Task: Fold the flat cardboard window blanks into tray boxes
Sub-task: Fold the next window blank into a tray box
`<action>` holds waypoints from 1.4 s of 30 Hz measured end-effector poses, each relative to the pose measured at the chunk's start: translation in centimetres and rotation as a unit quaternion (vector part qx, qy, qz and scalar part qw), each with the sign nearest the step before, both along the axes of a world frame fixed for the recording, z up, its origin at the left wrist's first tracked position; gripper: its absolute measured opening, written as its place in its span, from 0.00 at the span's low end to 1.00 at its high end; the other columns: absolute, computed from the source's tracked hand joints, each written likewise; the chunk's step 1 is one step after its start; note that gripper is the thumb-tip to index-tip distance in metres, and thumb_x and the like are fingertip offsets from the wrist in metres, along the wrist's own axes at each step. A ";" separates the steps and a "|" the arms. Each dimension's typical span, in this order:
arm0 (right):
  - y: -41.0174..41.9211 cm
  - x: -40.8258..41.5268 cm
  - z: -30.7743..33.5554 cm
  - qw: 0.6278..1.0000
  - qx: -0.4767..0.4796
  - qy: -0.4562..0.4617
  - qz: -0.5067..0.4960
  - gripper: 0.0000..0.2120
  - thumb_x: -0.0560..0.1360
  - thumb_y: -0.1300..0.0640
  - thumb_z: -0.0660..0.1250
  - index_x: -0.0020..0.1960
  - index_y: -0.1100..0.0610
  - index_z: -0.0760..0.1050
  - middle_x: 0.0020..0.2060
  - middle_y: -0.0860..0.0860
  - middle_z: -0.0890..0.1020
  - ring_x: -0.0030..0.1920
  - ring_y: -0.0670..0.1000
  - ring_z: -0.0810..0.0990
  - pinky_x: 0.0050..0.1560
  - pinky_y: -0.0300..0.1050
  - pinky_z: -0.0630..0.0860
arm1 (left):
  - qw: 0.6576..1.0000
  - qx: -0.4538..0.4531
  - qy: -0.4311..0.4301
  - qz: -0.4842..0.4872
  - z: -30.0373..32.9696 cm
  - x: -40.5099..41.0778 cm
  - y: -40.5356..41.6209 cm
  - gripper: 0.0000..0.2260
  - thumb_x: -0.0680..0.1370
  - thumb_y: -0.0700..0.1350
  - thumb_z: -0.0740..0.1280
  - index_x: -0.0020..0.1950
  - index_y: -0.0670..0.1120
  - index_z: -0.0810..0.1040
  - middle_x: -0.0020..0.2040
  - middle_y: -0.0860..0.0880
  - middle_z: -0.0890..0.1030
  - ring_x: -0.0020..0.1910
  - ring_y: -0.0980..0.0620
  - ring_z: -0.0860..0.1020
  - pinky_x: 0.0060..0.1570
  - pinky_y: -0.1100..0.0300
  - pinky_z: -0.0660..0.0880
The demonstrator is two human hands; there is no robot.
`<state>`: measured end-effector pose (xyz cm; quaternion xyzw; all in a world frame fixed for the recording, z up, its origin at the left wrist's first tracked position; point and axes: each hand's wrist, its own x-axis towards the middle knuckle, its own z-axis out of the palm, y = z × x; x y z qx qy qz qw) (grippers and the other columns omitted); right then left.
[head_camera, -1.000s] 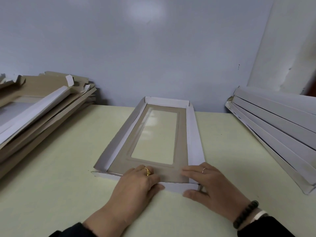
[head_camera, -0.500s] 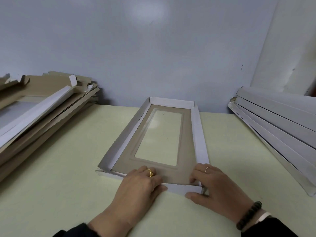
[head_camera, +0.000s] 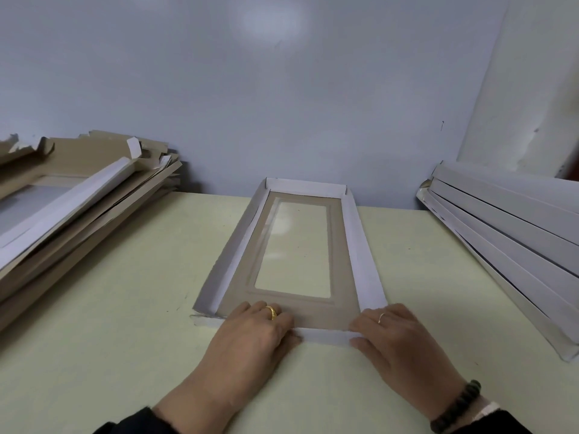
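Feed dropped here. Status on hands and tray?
Left hand presses tray floor; right hand pinches near flap. Tray: three walls up, near flap not yet. Nothing in the way.
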<state>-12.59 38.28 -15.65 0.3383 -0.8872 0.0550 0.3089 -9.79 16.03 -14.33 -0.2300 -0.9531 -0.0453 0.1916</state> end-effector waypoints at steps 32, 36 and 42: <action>-1.6 0.2 -0.2 0.999 -0.011 -0.023 -0.032 0.15 0.54 0.64 0.81 0.30 0.54 0.76 0.27 0.45 0.76 0.28 0.48 0.76 0.28 0.39 0.70 | 0.997 0.070 0.010 -0.029 -0.3 -0.5 -3.6 0.16 0.76 0.55 0.56 0.33 0.48 0.69 0.30 0.58 0.68 0.35 0.58 0.64 0.36 0.67 0.64; -1.8 0.0 -0.5 0.999 -0.017 0.003 -0.044 0.12 0.57 0.64 0.78 0.35 0.54 0.78 0.29 0.45 0.77 0.29 0.49 0.77 0.33 0.40 0.67 | 0.997 0.068 -0.027 -0.031 -0.8 -0.4 -3.2 0.15 0.76 0.54 0.54 0.36 0.48 0.74 0.35 0.56 0.72 0.34 0.58 0.69 0.37 0.66 0.66; -1.8 -0.1 -0.7 0.997 -0.012 0.036 -0.062 0.12 0.57 0.66 0.76 0.32 0.54 0.76 0.28 0.46 0.76 0.31 0.51 0.77 0.39 0.42 0.64 | 0.993 0.117 0.009 0.017 -1.1 -0.5 -3.0 0.16 0.72 0.59 0.58 0.39 0.47 0.75 0.43 0.54 0.74 0.44 0.54 0.69 0.45 0.64 0.62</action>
